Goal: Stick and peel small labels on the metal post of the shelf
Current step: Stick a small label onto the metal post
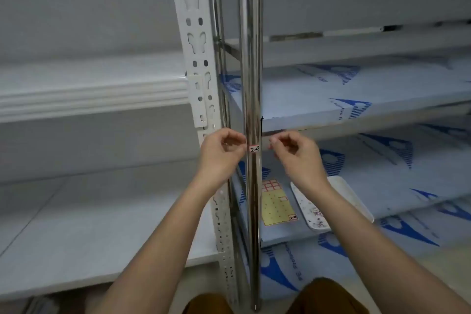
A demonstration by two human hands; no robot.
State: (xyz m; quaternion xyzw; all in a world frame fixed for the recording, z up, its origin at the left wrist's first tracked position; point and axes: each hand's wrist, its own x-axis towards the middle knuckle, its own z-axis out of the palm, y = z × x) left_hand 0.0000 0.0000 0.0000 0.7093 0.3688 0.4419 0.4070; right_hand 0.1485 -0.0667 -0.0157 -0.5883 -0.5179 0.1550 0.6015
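One label (254, 148) is stuck on the metal post (251, 84), touched by the curled left hand (221, 150). The right hand (297, 151) is held just beside it, fingers curled, nothing visibly pinched.

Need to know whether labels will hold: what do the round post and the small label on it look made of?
Round post: apparently polished steel or chrome, with mirror-like streaked reflections. Small label: seemingly matte white paper sticker, red-edged, with handwritten dark characters, wrapped around the post's curve.
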